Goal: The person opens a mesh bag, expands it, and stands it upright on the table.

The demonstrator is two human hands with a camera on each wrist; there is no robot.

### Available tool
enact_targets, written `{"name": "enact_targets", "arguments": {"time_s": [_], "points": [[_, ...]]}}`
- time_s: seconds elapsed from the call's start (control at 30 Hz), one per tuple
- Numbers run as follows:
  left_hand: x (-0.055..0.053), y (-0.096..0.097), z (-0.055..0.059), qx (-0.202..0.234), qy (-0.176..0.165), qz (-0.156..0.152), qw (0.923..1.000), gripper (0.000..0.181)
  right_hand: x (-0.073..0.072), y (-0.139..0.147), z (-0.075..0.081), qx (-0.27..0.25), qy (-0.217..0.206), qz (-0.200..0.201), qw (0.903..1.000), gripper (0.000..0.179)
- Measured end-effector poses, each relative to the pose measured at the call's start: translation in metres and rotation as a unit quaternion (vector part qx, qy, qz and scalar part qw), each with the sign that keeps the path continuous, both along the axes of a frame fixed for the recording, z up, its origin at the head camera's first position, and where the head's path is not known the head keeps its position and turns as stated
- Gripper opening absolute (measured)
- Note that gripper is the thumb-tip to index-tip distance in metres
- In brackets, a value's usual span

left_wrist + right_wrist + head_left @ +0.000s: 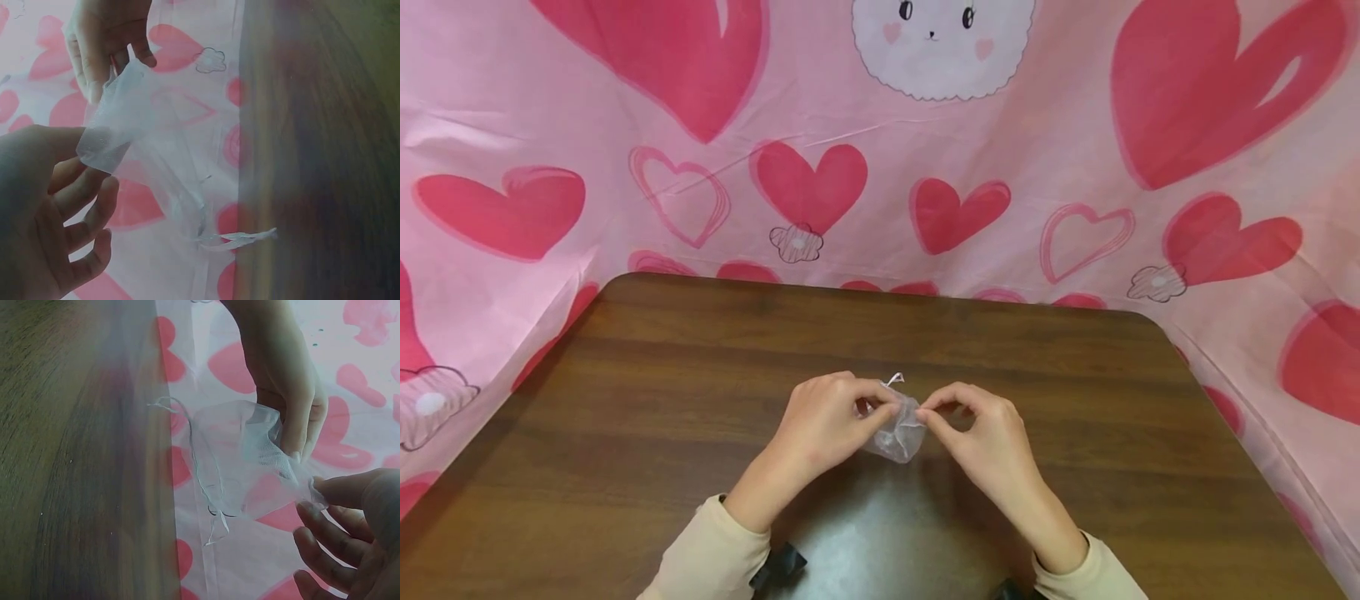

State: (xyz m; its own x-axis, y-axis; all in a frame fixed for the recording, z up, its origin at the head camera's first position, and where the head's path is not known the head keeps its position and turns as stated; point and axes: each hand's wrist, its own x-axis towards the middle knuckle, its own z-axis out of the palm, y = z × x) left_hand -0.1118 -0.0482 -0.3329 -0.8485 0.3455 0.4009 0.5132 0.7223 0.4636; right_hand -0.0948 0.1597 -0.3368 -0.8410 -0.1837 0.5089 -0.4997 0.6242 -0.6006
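A small sheer white drawstring bag (901, 440) is held up between both hands over the table's middle. My left hand (829, 419) pinches one side of it between thumb and forefinger. On the other side, my right hand (991, 433) pinches a gathered corner, clearest in the right wrist view, where the mesh (250, 462) spreads out to the left of the fingertips. Thin white drawstrings (240, 239) dangle from the bag's far end. Through the see-through fabric no contents can be made out.
The dark brown wooden table (700, 358) has rounded far corners. A pink cloth (880, 108) printed with red hearts hangs behind it and along both sides. Dark straps (778, 567) show by the beige sleeves (711, 550).
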Motion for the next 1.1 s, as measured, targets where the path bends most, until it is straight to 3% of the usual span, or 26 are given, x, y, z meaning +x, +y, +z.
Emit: {"name": "enact_targets", "arguments": {"time_s": [0.23,0.37,0.63,0.9,1.1], "points": [[0.0027,0.0043,-0.0039,0.014,0.012,0.039,0.9991,0.005,0.0045,-0.0025,-0.0013,-0.007,-0.036,-0.007,0.9993,0.025],[0.0033,0.0061,-0.006,0.043,-0.003,0.042,0.9982,0.008,0.0052,-0.0036,-0.0019,0.001,-0.048,-0.01,0.9988,0.03],[0.004,0.0079,-0.0073,0.08,-0.034,0.035,0.9956,0.009,0.0032,-0.0036,-0.001,0.007,-0.037,-0.04,0.9985,0.018],[0.0043,0.0103,-0.0046,0.076,-0.043,0.026,0.9958,0.015,0.0013,0.0011,-0.0004,0.02,0.0,-0.052,0.9985,0.012],[0.0044,0.01,-0.005,0.071,-0.042,0.028,0.9962,0.019,-0.0003,0.0027,-0.0008,0.014,0.004,-0.042,0.999,0.013]]}}
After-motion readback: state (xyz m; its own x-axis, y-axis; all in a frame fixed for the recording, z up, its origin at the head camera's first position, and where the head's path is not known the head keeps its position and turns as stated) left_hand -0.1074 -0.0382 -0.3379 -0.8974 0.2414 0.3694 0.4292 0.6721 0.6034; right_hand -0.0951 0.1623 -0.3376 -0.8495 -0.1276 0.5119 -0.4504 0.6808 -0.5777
